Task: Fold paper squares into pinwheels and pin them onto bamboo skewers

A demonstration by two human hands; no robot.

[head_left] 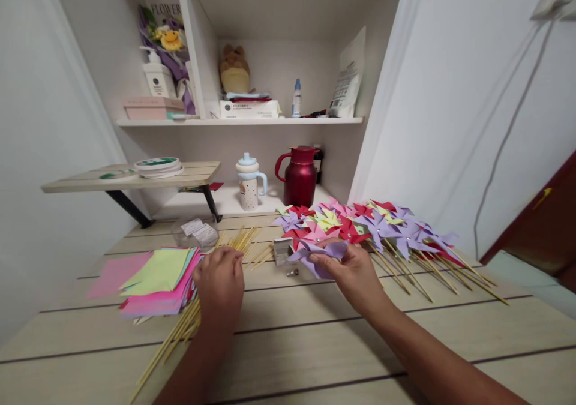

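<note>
Right hand [355, 270] fingers pinching purple pinwheel [321, 254] — left hand [220, 285] on wooden sticks [186, 327], grip hidden, cannot tell.

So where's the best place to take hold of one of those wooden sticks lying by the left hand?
Probably near the far ends of the wooden sticks, coming from above. There they fan apart on the table, so a single one can be pinched. Nearer the left hand they bunch together and run under the stack of paper squares.
</note>
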